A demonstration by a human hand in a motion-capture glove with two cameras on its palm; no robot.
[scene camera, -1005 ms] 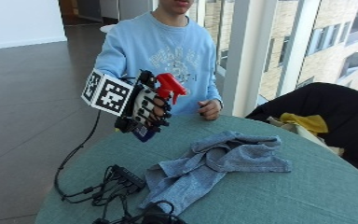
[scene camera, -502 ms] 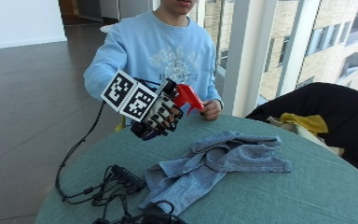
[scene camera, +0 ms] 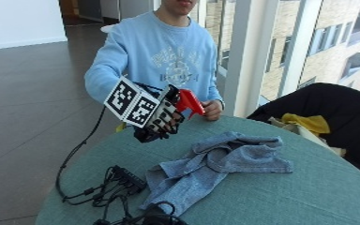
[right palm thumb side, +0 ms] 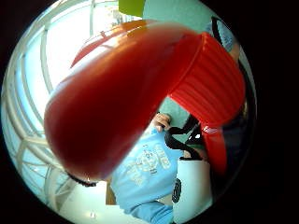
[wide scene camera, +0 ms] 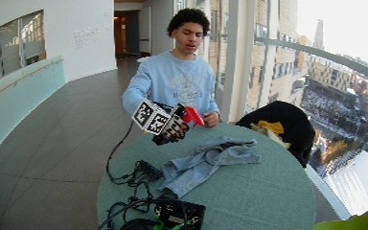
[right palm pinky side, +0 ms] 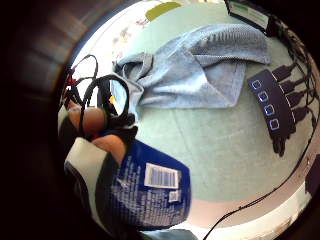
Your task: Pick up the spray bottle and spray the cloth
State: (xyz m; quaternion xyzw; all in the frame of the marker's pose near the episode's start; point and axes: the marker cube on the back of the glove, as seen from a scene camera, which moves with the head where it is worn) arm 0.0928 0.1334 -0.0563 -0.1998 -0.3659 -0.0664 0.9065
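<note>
outside view — hold: the gloved right hand (scene camera: 158, 123) is raised above the near-left part of the round green bench (scene camera: 304, 192), its fingers curled round the spray bottle (scene camera: 188, 102).
outside view — aim: the bottle's red head leans out of the fist toward the blue cloth (scene camera: 221, 166); the cloth lies crumpled on the bench, lower and further out from the hand, apart from it.
outside view — room: open air lies between nozzle and cloth; a black power strip (scene camera: 127, 176) with cables sits beside the cloth's near end; the bare hand (scene camera: 212, 110) rests at the bench's far edge.
wide outside view — lie: the cloth (wide scene camera: 204, 162) stretches from the bench's middle toward the cable side, its long axis slanting across the bench.
little-finger palm view — grip: the bottle's blue labelled body (right palm pinky side: 150, 192) sits against the palm, with the cloth (right palm pinky side: 195, 67) spread on the bench beyond it.
thumb palm view — head: the red sprayer (right palm thumb side: 140, 88) fills the view; the nozzle tip cannot be made out.
judgement: the nozzle probably needs tipping down onto the cloth before spraying.
</note>
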